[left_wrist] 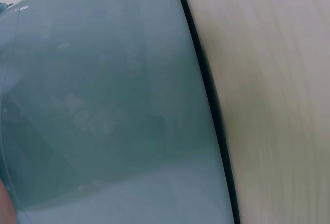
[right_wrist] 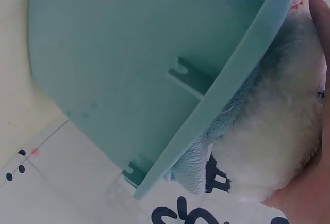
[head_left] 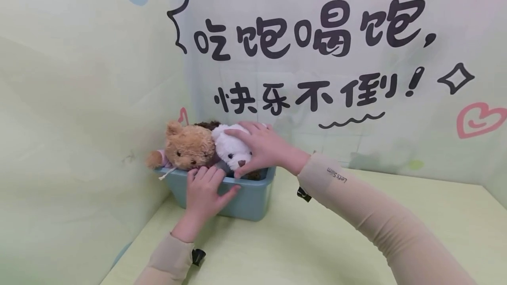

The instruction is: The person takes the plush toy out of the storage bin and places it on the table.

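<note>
A light-blue plastic bin (head_left: 247, 200) on the table holds several plush toys. My left hand (head_left: 205, 195) grips its front rim, fingers bent over the edge and thumb against the outside; the left wrist view is mostly filled by the bin's wall (left_wrist: 113, 95). With spread, bent fingers my right hand (head_left: 267, 146) holds the head of a white teddy bear (head_left: 229, 149) at the bin's right end. In the right wrist view, this hand lies round the bear's white fur (right_wrist: 278, 115), above blue knitted fabric (right_wrist: 191, 167). Left of it sits a tan teddy bear (head_left: 192, 146), one arm over the rim.
Dark brown plush (head_left: 207, 124) shows behind the two bears. The bin stands in the corner between the left wall (head_left: 79, 122) and a back wall with large black lettering (head_left: 273, 96). Pale table surface (head_left: 317, 241) spreads to the right and front.
</note>
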Tool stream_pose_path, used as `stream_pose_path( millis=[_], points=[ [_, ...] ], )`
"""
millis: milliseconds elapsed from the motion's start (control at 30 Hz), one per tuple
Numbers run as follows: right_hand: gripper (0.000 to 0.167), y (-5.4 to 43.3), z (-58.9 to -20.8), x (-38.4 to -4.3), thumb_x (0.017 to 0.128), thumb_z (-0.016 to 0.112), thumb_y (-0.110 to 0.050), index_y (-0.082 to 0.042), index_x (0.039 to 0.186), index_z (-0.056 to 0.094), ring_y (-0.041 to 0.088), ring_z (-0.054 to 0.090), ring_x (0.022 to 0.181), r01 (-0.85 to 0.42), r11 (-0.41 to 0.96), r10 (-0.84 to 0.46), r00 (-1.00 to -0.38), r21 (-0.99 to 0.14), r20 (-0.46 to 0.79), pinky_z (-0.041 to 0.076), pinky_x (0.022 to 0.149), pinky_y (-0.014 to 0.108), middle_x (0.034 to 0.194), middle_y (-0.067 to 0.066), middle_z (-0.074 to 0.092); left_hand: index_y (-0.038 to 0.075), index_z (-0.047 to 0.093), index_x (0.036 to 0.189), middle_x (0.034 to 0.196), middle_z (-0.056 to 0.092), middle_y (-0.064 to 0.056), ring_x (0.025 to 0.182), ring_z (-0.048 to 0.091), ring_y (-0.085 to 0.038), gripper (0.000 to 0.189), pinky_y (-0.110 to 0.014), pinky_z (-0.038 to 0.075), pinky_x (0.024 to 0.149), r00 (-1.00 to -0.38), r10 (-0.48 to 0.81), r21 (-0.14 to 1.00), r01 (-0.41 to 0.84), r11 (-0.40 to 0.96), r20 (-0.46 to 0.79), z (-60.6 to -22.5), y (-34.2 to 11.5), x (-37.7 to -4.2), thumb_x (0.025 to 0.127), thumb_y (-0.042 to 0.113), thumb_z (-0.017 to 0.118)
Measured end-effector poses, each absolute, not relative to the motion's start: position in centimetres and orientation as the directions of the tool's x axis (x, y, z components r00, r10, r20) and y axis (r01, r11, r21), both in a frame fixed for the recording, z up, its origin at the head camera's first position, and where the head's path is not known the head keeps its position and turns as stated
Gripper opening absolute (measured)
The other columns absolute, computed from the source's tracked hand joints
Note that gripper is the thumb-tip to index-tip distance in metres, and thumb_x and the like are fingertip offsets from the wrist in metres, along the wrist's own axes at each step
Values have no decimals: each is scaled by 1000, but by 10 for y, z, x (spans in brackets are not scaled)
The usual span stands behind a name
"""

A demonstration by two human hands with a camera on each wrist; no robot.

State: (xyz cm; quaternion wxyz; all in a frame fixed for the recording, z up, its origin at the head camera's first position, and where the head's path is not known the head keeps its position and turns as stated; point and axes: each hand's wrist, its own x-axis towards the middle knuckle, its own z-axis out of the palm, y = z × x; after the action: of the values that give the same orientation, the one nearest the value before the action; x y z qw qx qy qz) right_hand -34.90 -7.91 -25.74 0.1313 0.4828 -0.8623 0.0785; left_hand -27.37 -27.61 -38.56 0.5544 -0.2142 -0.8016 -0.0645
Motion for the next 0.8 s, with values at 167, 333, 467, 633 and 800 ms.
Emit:
stream_pose_path(
  millis=[167,333,467,633,800],
  points=[
    [105,-80,-262,-352,63,72,-73,-32,150,30,31,36,133,-840,541,-790,-526,-48,316,34,99,56,151,10,33,11,51,78,75,55,-4,66,48,-29,56,-51,34,74,-296,267,-128,416,900,917,-386,-277,-272,90,65,46],
    [95,-82,-262,-354,63,76,-60,-27,144,39,26,43,123,-840,538,-773,-525,-72,355,39,93,49,140,8,45,10,52,79,77,56,-5,68,48,-29,57,-51,34,75,-294,268,-127,420,899,917,-388,-276,-274,90,65,46],
    [88,-82,-259,-357,64,78,-52,-23,140,47,25,48,118,-861,505,-780,-489,-70,389,42,89,46,135,9,50,10,52,79,77,56,-5,69,48,-29,56,-51,33,77,-298,268,-126,420,899,916,-388,-276,-275,89,65,47],
    [84,-81,-253,-359,63,80,-46,-21,138,51,23,50,112,-875,475,-788,-470,-94,397,45,85,41,131,9,52,10,52,79,76,56,-6,68,49,-29,57,-50,33,77,-303,265,-125,413,902,915,-387,-275,-274,90,66,45],
    [84,-77,-240,-359,62,81,-41,-21,138,51,22,51,111,-864,474,-764,-501,-172,406,46,83,38,133,11,50,10,52,78,73,55,-6,68,49,-29,57,-50,33,76,-300,259,-122,409,904,918,-387,-276,-273,91,66,44]
  ],
)
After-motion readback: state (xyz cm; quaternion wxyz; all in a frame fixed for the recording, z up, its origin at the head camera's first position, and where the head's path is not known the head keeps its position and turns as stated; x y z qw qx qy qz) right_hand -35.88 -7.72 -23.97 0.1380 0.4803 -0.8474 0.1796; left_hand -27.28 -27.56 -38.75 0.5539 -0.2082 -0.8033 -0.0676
